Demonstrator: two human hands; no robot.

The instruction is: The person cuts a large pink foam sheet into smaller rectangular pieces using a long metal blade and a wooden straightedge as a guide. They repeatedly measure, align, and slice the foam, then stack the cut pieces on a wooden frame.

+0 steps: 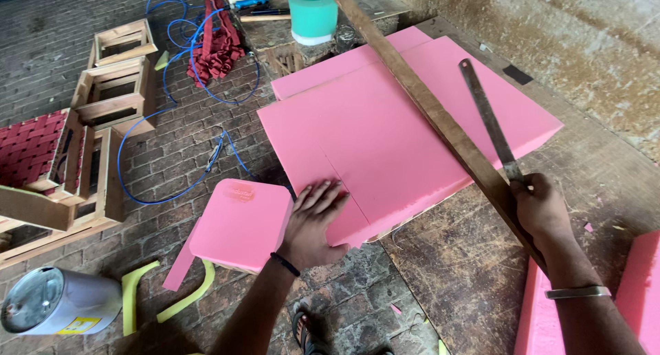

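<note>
My left hand (313, 224) lies flat, fingers spread, on the near corner of a large pink foam sheet (385, 135) that lies on a worn wooden table (454, 259). A cut line runs through the foam beside my fingers. My right hand (543, 207) grips the handle end of a long thin metal blade (488, 121) that points away over the foam. A long wooden straightedge plank (426, 100) lies diagonally across the foam, passing under my right hand.
A pink foam stool seat (240, 221) on yellow-green legs stands left of the table. Wooden frames (113, 87), a blue hose (172, 121), a metal can (55, 300) sit on the brick floor. A teal cylinder (313, 14) and pink foam offcuts (639, 286) rest on the table.
</note>
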